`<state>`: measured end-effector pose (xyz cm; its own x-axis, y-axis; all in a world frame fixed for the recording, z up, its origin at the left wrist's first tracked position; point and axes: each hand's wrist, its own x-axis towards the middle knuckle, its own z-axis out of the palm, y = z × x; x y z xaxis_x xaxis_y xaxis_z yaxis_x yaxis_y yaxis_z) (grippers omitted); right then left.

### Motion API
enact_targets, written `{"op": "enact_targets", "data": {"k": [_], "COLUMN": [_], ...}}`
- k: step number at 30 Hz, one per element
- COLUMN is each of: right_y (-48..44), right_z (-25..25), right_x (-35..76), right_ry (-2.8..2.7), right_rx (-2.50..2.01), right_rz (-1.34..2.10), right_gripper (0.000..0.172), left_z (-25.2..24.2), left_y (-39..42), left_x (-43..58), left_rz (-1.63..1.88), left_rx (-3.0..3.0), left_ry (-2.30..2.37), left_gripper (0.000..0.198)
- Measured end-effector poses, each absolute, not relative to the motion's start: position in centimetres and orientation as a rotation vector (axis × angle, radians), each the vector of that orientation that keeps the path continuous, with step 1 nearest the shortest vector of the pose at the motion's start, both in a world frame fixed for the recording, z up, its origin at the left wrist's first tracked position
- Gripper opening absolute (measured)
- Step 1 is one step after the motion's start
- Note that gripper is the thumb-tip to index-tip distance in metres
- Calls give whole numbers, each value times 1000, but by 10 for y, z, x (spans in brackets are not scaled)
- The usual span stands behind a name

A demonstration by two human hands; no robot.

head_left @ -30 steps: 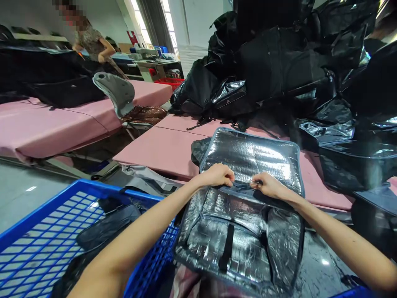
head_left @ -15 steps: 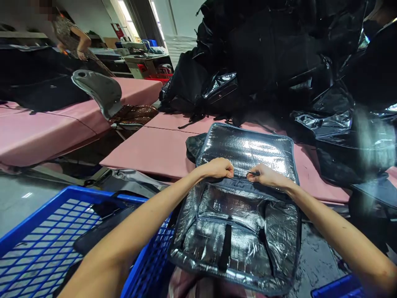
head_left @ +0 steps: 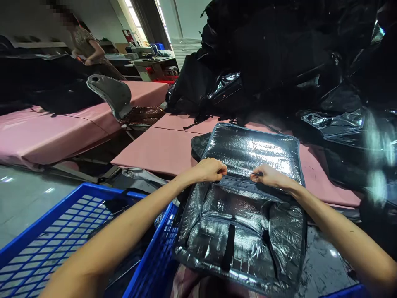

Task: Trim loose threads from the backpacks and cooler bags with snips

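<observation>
Foil-lined bag (head_left: 217, 242) open, lid (head_left: 257, 145) over pink tabletop (head_left: 155, 147), body past its near edge. Left hand (head_left: 211, 170): fingers curled at hinge seam (head_left: 238, 183), grip unclear. Right hand (head_left: 269, 175): fingers clamped on small dark item (head_left: 257, 174). Risk: loose hold, overhanging body drags bag down.

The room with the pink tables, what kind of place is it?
Probably a bag workshop: a big pile of dark bags, pink tables and, at the back, what looks like a sewing machine.
</observation>
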<state>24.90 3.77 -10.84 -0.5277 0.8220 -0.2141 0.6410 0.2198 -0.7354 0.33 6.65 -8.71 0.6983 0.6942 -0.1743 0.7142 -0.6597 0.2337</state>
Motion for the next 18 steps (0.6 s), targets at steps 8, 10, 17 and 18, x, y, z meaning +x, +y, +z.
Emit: {"op": "enact_targets", "data": {"k": [8,10,17,18], "right_y": [44,46,43,43], "right_z": [-116,-117,-111,-111], "right_x": [251,251,247,247], "right_ry": [-2320,-2321,-2341,-2335], "right_rx": [-1308,-1307,-1350,-1367], "right_rz": [1214,1225,1199,1191], "right_gripper": [16,18,21,21], "left_z": [-72,-69,-94,-96], "left_y": [87,85,78,76], "left_x": [-59,-69,-58,-56], "left_rz": [-90,36,285,299], "left_rx": [2700,2656,2693,2709], "left_ry": [1342,1397,1212,1244], "left_gripper": [36,38,8,7]}}
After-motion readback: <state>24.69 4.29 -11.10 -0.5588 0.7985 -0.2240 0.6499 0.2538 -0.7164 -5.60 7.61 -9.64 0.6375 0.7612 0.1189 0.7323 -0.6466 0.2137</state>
